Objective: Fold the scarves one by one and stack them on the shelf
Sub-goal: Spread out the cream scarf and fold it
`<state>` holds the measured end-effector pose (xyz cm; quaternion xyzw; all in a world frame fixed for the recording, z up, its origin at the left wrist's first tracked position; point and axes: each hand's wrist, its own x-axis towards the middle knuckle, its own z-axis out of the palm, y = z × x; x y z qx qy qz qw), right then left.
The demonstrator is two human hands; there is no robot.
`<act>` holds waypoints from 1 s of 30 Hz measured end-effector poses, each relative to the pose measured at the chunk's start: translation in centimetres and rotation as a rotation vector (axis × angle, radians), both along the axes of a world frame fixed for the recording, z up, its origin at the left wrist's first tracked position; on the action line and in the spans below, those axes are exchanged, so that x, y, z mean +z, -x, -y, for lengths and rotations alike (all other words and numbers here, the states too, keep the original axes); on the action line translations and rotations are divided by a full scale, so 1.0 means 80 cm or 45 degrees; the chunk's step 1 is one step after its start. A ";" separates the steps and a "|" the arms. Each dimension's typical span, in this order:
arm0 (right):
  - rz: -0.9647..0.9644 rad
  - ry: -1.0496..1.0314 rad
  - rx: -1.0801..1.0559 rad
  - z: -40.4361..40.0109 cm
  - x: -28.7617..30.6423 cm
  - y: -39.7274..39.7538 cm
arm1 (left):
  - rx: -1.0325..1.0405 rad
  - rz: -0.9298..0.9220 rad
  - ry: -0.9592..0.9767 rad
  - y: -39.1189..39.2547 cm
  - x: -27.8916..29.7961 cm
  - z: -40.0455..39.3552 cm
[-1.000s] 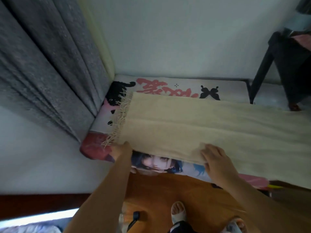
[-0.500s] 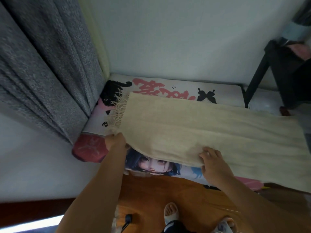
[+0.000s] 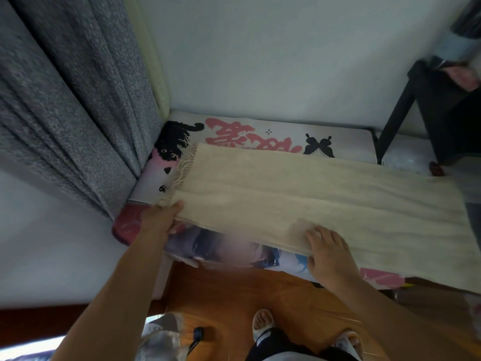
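Cream scarf lies flat on printed mat, long axis left-right, fringed end pointing left toward grey curtain, other end running off right past the mat edge. Since half a second ago scarf sits about the same; the left hand has slid up to the near-left corner by the fringe and now pinches it. Right hand rests on near long edge, fingers on top, thumb apparently under: gripping the edge. Judgement: both hands set on near edge, lengthwise fold about to start; nothing stacked yet. Black-framed shelf stands at right.
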<state>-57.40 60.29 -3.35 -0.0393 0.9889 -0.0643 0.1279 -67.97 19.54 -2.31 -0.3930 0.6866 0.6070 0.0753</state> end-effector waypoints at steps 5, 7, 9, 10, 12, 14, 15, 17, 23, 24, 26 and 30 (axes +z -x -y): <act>0.057 -0.051 0.148 0.008 0.002 -0.006 | 0.011 0.191 0.208 -0.037 -0.024 0.027; 0.051 -0.122 0.126 0.008 0.011 0.008 | 0.131 0.251 0.470 -0.044 -0.027 0.026; -0.036 -0.058 0.110 0.007 0.018 0.026 | 0.072 0.010 0.998 -0.043 -0.020 0.004; -0.073 -0.005 0.098 0.011 0.020 0.039 | -0.136 -0.144 1.231 -0.039 -0.018 -0.011; -0.049 0.064 0.078 0.020 0.020 0.066 | -0.708 -0.140 1.364 -0.021 -0.018 -0.048; 0.160 0.054 0.053 0.026 0.017 0.086 | -1.096 0.094 1.368 -0.003 -0.034 -0.073; 0.278 -0.003 0.082 0.027 0.012 0.092 | -1.230 0.121 1.417 -0.002 -0.036 -0.084; 0.410 -0.083 0.108 0.026 0.001 0.092 | -1.437 0.042 1.512 -0.013 -0.046 -0.092; 0.235 0.000 0.309 0.044 0.004 0.058 | -1.646 -0.368 1.538 -0.047 -0.057 0.000; 0.245 0.030 0.322 0.049 0.003 0.052 | -1.631 -0.458 1.541 -0.043 -0.057 0.019; 0.222 0.032 0.277 0.057 0.000 0.044 | -1.624 -0.552 1.611 -0.033 -0.051 0.045; 0.126 -0.007 0.264 0.058 -0.008 0.042 | -1.574 -0.593 1.697 -0.016 -0.035 0.037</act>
